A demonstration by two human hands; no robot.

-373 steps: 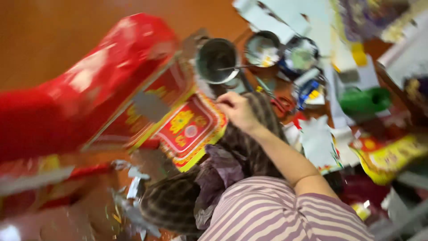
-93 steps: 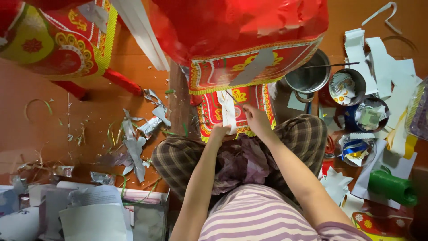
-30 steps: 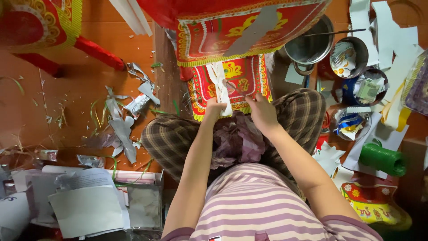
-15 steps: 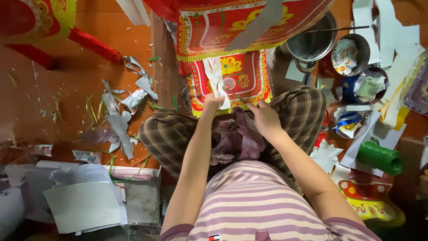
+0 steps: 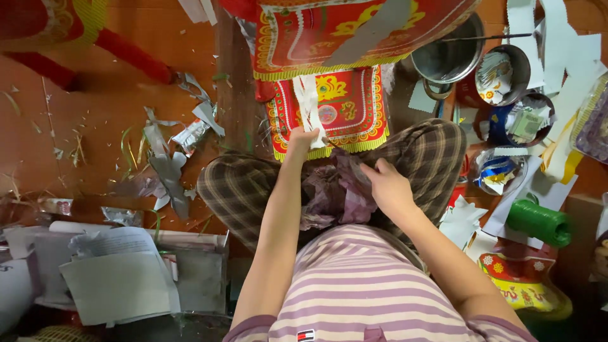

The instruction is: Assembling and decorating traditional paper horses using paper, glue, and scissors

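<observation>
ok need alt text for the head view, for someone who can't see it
Seen from above, a seated person's left hand holds up a white cut-paper strip over a red and gold decorated panel, while the right hand rests on purple crumpled paper in the lap. Paper scraps, metal pots and a green spool lie around.

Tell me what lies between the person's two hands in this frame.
In the head view, crumpled purple paper in the lap lies between the left hand, holding a white paper strip, and the right hand.
</observation>
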